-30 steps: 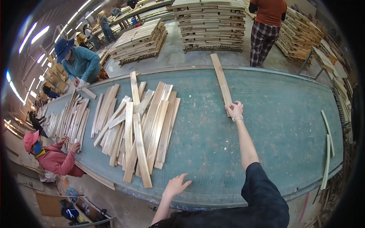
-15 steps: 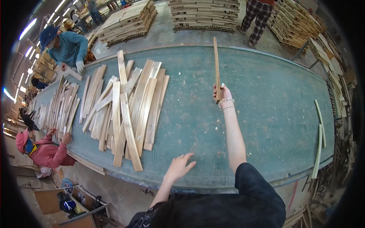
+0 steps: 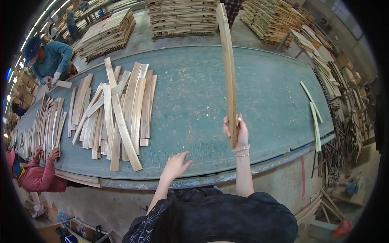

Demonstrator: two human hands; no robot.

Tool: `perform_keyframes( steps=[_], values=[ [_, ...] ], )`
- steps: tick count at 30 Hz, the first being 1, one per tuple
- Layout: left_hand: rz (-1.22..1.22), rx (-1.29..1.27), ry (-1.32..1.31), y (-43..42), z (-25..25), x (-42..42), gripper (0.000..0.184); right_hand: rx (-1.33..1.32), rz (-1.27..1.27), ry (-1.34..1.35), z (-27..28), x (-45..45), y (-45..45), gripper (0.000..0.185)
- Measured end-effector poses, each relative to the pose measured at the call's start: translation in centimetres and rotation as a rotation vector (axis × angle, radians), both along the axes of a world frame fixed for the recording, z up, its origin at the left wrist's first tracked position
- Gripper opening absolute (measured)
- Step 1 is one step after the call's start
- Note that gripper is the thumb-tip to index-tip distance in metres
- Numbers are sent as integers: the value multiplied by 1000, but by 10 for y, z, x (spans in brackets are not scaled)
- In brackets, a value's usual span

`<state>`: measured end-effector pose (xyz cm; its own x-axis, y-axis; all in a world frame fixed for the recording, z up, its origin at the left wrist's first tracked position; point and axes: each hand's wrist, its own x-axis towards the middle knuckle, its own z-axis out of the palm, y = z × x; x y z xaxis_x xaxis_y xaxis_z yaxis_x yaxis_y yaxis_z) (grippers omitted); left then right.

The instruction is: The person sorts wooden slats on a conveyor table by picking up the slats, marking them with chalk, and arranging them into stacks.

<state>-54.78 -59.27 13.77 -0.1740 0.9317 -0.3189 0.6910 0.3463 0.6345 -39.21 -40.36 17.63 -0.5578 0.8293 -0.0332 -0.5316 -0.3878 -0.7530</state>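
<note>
My right hand [image 3: 239,131] grips a long wooden slat [image 3: 228,73] near its lower end, its far end raised up and away from me. Empty, my left hand [image 3: 175,165] hovers over the near edge of the green table [image 3: 186,109], fingers apart. To its left lies a loose pile of wooden slats [image 3: 129,109], some crossed over others. The left hand touches none of them.
Two pale green strips [image 3: 315,121] lie at the table's right end. A co-worker in blue [image 3: 52,60] and another in pink [image 3: 44,176] stand at the left. Stacked boards [image 3: 182,18] rise beyond the far edge.
My right hand has drawn back toward me with the slat, which now rises taller in view. My view has shifted right. The left hand stays open near the table's front edge.
</note>
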Motion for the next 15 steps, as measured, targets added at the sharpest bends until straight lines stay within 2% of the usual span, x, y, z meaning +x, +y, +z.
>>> perform_keyframes(
  steps=[2, 4, 6, 8, 10, 12, 13, 15],
  values=[
    [-30, -2, -15, -10, 10, 3, 40, 18, 19, 17, 14, 5, -25, 35],
    [-57, 191, -178, -9, 25, 6, 40, 86, -2, -19, 24, 11, -47, 35],
    [-48, 335, -304, 1, 63, 7, 41, 150, 0, -50, 34, 10, -72, 35],
    [-10, 570, -321, 13, 100, 4, 44, 184, -88, -151, 46, 7, -102, 34],
    [18, 815, -470, 25, 128, -2, 46, 201, -98, -202, 53, 5, -128, 34],
    [55, 904, -790, 30, 146, -4, 46, 308, -151, -286, 46, 2, -145, 33],
    [69, 904, -775, 29, 149, -9, 46, 303, -135, -276, 44, 0, -155, 33],
    [-14, 819, -906, 24, 151, -18, 42, 351, -165, -326, 54, -4, -173, 33]
  ],
)
